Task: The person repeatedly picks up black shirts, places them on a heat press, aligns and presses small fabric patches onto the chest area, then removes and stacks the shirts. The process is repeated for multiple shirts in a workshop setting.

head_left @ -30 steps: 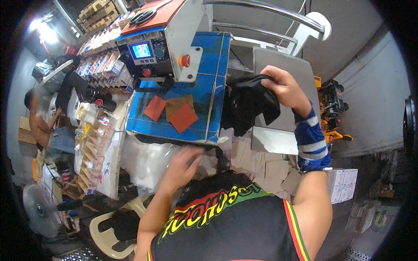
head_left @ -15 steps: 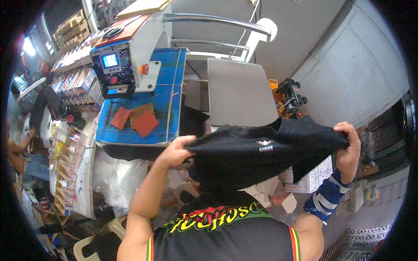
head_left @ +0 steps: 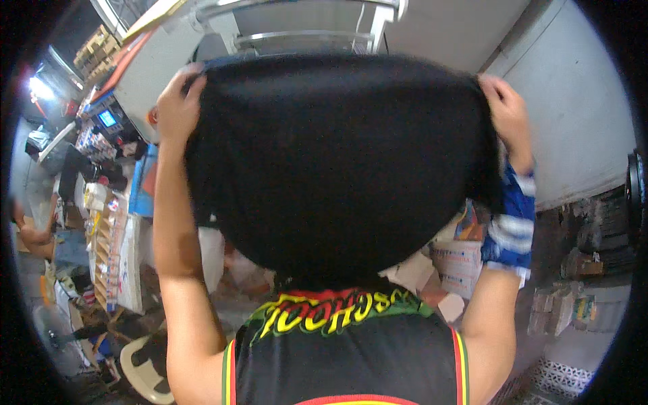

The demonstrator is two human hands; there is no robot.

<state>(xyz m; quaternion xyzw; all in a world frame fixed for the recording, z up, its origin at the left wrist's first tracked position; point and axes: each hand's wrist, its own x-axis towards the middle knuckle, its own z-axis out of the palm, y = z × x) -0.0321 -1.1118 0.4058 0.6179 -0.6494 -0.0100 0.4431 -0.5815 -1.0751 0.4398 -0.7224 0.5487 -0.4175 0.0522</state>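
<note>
A black T-shirt (head_left: 337, 162) is stretched wide in the air in front of me, its cloth spanning the middle of the view. My left hand (head_left: 181, 101) is closed on its upper left edge. At the upper right edge, my right hand (head_left: 505, 111) grips the cloth the same way. The shirt's lower part hangs in a curve toward my chest. The small white print seen earlier on it does not show now. Behind the cloth, the work surface ahead is mostly hidden.
At the left stands a machine with a lit control screen (head_left: 106, 119). A blue surface (head_left: 142, 182) peeks out beside my left forearm. White cartons (head_left: 455, 263) are near my right elbow, and a beige plastic chair (head_left: 145, 374) is at lower left. Metal rails (head_left: 297, 37) cross the far side.
Both hands have risen and spread farther apart, lifting the T-shirt away from the grey flat plate and opening it out. The view has shifted too, and the plate is now covered.
</note>
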